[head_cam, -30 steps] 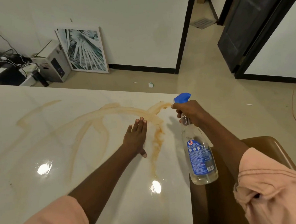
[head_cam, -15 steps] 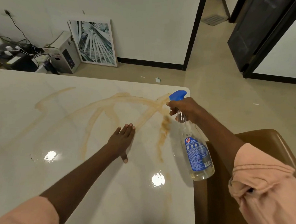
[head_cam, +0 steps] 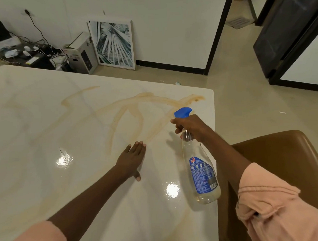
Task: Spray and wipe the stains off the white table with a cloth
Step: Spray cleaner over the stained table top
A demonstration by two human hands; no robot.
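Note:
A glossy white table (head_cam: 33,118) carries long tan stain streaks (head_cam: 127,111) that curve from its middle to the far right corner. My right hand (head_cam: 191,126) grips the neck of a clear spray bottle (head_cam: 202,173) with a blue nozzle and blue label, held above the table's right edge with the nozzle facing the stains. My left hand (head_cam: 131,159) lies flat on the table, palm down and fingers together, just below the streaks. No cloth is in sight.
A brown padded chair (head_cam: 280,161) stands against the table's right side under my right arm. Beyond the far edge sit a framed palm print (head_cam: 113,45), a white box (head_cam: 80,54) and tangled cables and plugs (head_cam: 25,52) on the floor.
My left hand has slid back toward me, off the stain streaks. The bottle has stayed in my right hand, and my view has shifted so the stained corner shows.

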